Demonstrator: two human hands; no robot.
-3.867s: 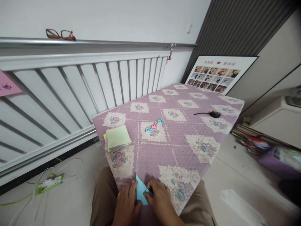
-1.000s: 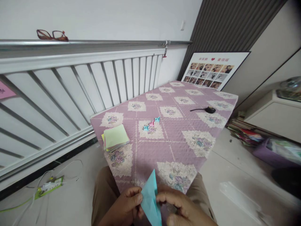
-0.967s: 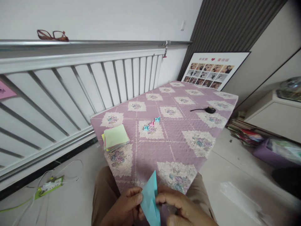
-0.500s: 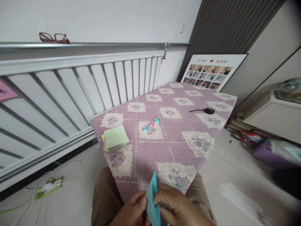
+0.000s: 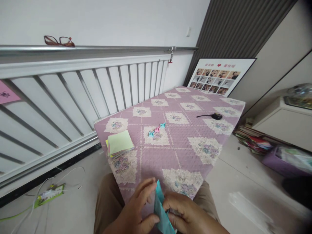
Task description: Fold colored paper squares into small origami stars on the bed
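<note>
A folded sheet of turquoise paper (image 5: 161,211) stands on edge above my lap at the near end of the table. My right hand (image 5: 186,213) pinches it from the right side. On the other side, my left hand (image 5: 136,208) is open, its thumb and fingers spread wide and close to the paper's left face; whether the thumb touches it I cannot tell. Farther up the cloth lie small folded paper pieces, a blue one (image 5: 151,134), a pink one (image 5: 157,129) and another blue one (image 5: 162,125). To their left rests a stack of coloured paper sheets (image 5: 120,142), pale green on top.
A purple flowered tablecloth (image 5: 156,159) covers the table. A black round object with a strap (image 5: 216,116) lies toward its right edge. Along the left runs a white radiator (image 5: 109,87), with glasses (image 5: 59,41) on the pipe above. A power strip (image 5: 50,195) sits on the floor.
My left hand has let go its pinch on the turquoise paper and spread its fingers. The paper's lower end has swung slightly right, still in my right hand.
</note>
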